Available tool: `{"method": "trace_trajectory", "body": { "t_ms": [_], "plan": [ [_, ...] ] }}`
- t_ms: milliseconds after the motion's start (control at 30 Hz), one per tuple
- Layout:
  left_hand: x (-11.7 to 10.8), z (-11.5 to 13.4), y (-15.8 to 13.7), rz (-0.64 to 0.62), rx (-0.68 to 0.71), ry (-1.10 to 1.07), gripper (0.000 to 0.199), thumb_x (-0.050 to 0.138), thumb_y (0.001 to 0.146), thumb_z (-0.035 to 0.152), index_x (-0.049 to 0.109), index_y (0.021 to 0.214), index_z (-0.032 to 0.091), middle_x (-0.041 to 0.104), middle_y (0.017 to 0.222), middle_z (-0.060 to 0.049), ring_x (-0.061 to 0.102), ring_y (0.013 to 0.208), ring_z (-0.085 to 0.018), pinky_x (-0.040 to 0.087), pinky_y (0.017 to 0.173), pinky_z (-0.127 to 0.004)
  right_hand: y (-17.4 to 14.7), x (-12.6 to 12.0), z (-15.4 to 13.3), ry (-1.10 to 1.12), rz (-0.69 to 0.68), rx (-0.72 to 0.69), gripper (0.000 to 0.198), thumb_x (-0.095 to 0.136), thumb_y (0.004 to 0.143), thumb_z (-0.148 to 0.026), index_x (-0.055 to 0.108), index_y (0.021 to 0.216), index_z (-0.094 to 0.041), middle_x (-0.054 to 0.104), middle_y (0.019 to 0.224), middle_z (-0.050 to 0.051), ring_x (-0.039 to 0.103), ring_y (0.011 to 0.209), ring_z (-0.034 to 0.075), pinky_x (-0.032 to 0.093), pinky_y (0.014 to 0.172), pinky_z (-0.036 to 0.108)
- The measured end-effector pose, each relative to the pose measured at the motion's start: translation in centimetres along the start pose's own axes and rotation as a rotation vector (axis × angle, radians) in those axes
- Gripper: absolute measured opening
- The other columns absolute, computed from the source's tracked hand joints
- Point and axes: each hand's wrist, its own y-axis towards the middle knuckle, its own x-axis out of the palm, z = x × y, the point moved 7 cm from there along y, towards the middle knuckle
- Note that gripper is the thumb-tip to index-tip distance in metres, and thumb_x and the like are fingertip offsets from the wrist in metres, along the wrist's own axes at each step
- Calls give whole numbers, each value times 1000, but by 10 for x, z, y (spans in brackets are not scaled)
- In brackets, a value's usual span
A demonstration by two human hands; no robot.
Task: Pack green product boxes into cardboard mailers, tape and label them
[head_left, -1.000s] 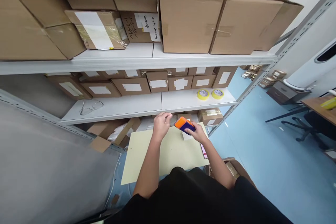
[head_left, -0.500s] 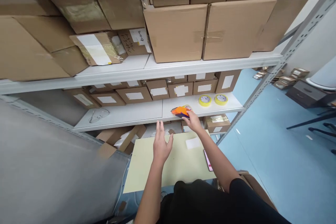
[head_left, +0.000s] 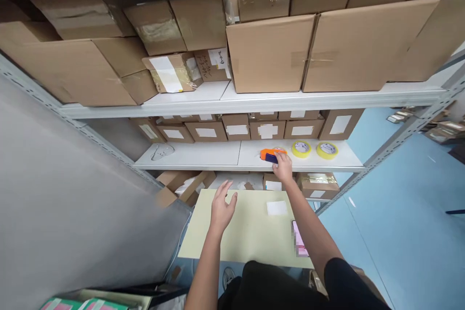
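My right hand is closed around an orange and dark blue tape dispenser at the front of the middle shelf. Part of a tape roll shows behind my fingers; I cannot tell whether it sits in the dispenser. Two yellow-edged tape rolls, a nearer one and another, lie flat to the right of that hand. Over the pale yellow board hangs my left hand, fingers apart and holding nothing. A white paper and a pink-screened phone lie on the board.
Labelled cardboard boxes line the back of the middle shelf, with clear safety glasses at its left. Larger cartons fill the shelf above. An open carton sits low on the left. A metal upright stands at right.
The view has shifted, showing more of the left side. The dispenser has turned more level in my right hand. My left hand has drawn back slightly from the shelf, its fingers more curved.
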Motion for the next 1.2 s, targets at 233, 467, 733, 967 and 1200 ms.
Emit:
{"method": "trace_trajectory", "body": {
  "t_ms": [233, 467, 733, 967, 1200],
  "plan": [
    [14, -36, 1, -18, -51, 36, 47, 56, 98, 37, 60, 144, 26, 59, 150, -12, 50, 144, -27, 40, 121, -50, -44, -1, -50, 398, -22, -49, 44, 58, 96, -37, 64, 139, -24, 66, 138, 13, 56, 133, 32, 43, 116, 56],
    [-11, -88, -33, 21, -183, 60, 57, 57, 98, 36, 49, 154, 24, 52, 157, -14, 46, 148, -27, 36, 124, -49, -87, 63, -108, 636, -296, 38, 47, 61, 98, -46, 62, 142, -28, 56, 153, 11, 50, 144, 30, 41, 119, 54],
    [-104, -146, -105, 223, -299, 130, 60, 55, 97, 31, 47, 155, 20, 50, 158, -15, 43, 150, -27, 33, 125, -51, -163, 150, -225, 826, -642, 35, 48, 64, 94, -49, 66, 138, -29, 55, 156, 12, 48, 146, 30, 47, 113, 54],
    [-241, -198, -217, 468, -445, 153, 60, 54, 97, 29, 47, 156, 22, 49, 160, -12, 42, 151, -26, 32, 126, -49, -274, 217, -379, 891, -944, -80, 45, 68, 90, -50, 73, 129, -28, 59, 151, 13, 54, 141, 33, 49, 109, 53],
    [-369, -258, -364, 771, -657, 93, 58, 55, 96, 29, 50, 154, 21, 51, 159, -12, 46, 148, -27, 35, 124, -48, -381, 270, -524, 906, -1142, -243, 50, 69, 87, -48, 71, 132, -25, 59, 151, 13, 53, 141, 32, 53, 105, 48]
  ]
}}
